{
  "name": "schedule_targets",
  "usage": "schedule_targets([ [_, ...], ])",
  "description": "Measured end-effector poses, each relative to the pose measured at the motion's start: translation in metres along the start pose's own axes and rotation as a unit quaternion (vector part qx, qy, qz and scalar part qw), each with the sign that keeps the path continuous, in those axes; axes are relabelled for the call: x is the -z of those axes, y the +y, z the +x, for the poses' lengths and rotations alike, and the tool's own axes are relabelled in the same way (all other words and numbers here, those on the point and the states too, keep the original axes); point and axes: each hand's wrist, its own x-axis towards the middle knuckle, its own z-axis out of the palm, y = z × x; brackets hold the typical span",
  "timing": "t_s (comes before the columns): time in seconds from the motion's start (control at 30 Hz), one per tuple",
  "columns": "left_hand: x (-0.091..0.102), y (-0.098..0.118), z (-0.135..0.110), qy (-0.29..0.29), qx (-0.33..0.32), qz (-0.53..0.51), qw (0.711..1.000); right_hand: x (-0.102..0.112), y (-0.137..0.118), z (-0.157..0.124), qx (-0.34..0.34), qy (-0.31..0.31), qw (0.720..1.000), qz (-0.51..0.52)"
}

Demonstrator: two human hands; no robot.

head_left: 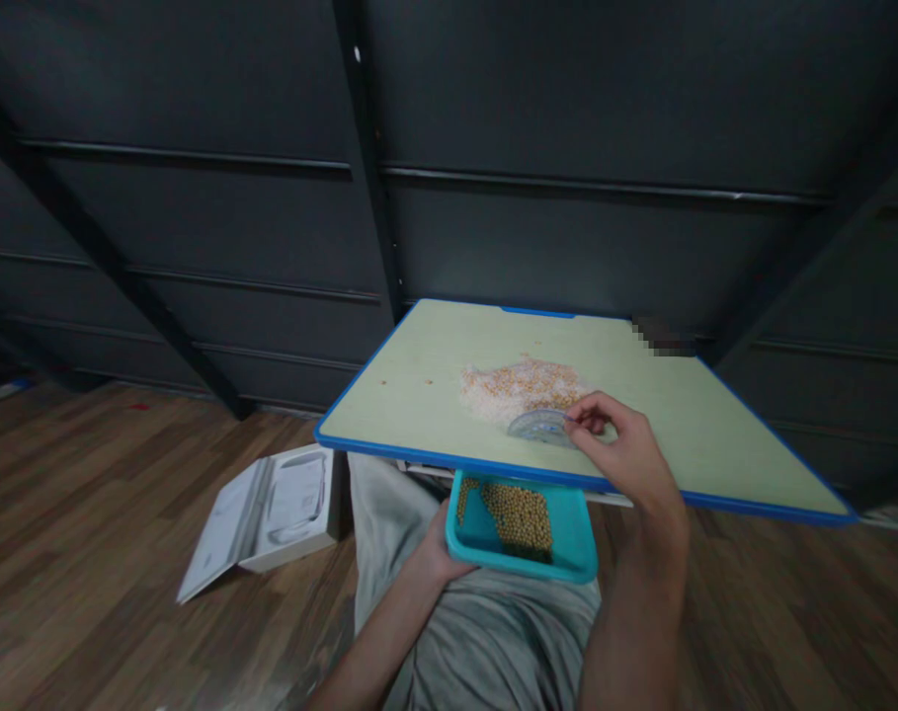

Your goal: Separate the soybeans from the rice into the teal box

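Our right hand pinches a clear, semicircular protractor beside heaped white-and-orange grains; our left hand, apart, grips a turquoise tub of round tan soybeans at the pale-green, blue-edged tabletop's near side. Beyond: wood-plank floor, dark panelled wall.
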Motion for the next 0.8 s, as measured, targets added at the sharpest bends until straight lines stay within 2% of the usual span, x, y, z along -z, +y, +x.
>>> schedule_targets([
  [0.23,-0.003,0.004,-0.003,0.005,0.017,-0.026,1.000,0.029,0.014,-0.011,-0.029,0.105,0.994,-0.002],
  [0.37,-0.008,0.007,-0.006,-0.006,0.021,-0.032,0.999,0.038,0.024,-0.012,-0.056,0.152,0.987,-0.017],
  [0.67,-0.020,0.018,-0.013,-0.060,0.042,-0.055,0.996,0.033,0.025,-0.008,-0.092,0.181,0.979,-0.012],
  [0.8,-0.022,0.021,-0.015,-0.057,0.046,-0.059,0.996,0.028,0.028,-0.004,-0.109,0.235,0.966,0.020],
])
